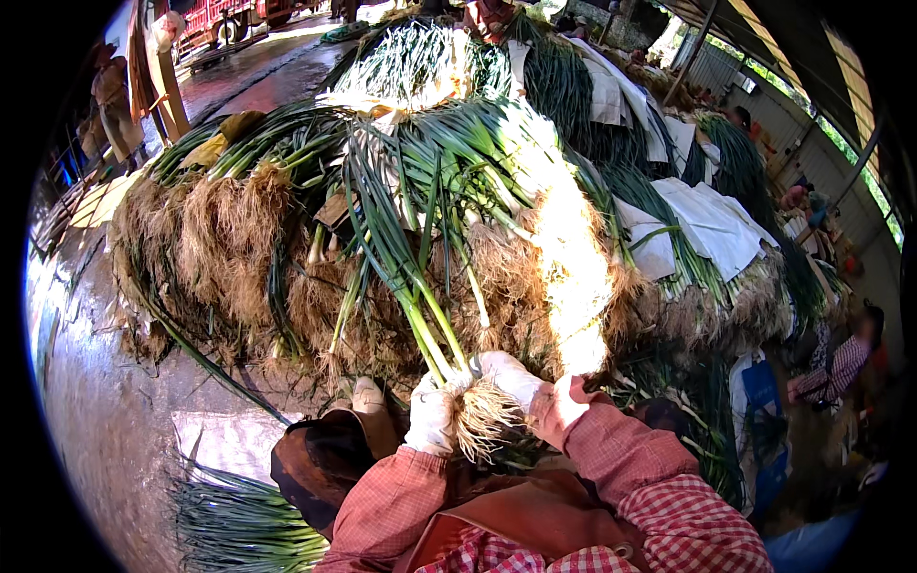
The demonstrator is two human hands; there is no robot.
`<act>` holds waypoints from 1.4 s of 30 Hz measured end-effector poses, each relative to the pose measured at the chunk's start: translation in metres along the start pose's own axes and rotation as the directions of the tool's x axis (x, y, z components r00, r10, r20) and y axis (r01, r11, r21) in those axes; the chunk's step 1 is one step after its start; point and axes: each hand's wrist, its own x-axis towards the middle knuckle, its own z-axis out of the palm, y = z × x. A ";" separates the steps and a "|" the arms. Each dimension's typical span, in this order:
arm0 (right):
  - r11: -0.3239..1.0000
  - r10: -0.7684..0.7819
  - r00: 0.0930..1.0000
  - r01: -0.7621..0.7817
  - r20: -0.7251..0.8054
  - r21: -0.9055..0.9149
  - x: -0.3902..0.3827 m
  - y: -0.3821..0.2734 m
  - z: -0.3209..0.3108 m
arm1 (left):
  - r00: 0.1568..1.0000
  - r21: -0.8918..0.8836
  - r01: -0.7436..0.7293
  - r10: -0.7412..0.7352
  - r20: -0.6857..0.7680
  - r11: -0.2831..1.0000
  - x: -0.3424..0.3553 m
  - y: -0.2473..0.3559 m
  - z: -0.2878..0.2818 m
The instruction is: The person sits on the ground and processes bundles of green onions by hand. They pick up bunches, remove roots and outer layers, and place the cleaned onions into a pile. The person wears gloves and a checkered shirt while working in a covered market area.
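Note:
My left hand (429, 417) in a white glove is closed round the white base of a few green onions (416, 310), just beside their pale hanging roots (482, 420). My right hand (516, 382), also gloved, grips the same stems from the right, above the root tuft. The long leaves stretch forward and up over a large heap of green onions (234, 229), whose brown roots hang toward me. Bright sun falls on part of the heap just beyond my right hand.
More stacked bundles (411, 62) with white sheets (693, 220) fill the back and right. Cut onions (248, 525) lie at lower left on wet concrete (100, 382). A seated person (831, 368) is at right, another person (119, 110) stands at upper left. A red vehicle (229, 24) is behind.

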 end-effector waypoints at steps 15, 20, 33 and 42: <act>0.523 -0.616 0.786 0.362 -0.049 -0.772 0.045 -0.210 -0.073 | 1.000 0.067 0.020 -0.019 -0.006 0.998 0.009 -0.017 -0.001; 0.715 -0.695 0.589 0.626 -0.412 -0.311 0.020 -0.276 -0.165 | 0.998 0.076 0.059 -0.059 -0.005 0.995 0.009 -0.018 -0.020; 0.884 -0.303 0.950 0.311 -0.079 0.350 -0.130 -0.079 -0.227 | 0.998 -0.268 0.038 -0.025 0.054 0.963 0.023 -0.015 -0.020; 0.799 -0.226 0.965 0.108 0.129 0.592 -0.083 -0.123 -0.050 | 0.980 -0.241 0.126 -0.084 0.178 0.962 0.003 0.003 -0.018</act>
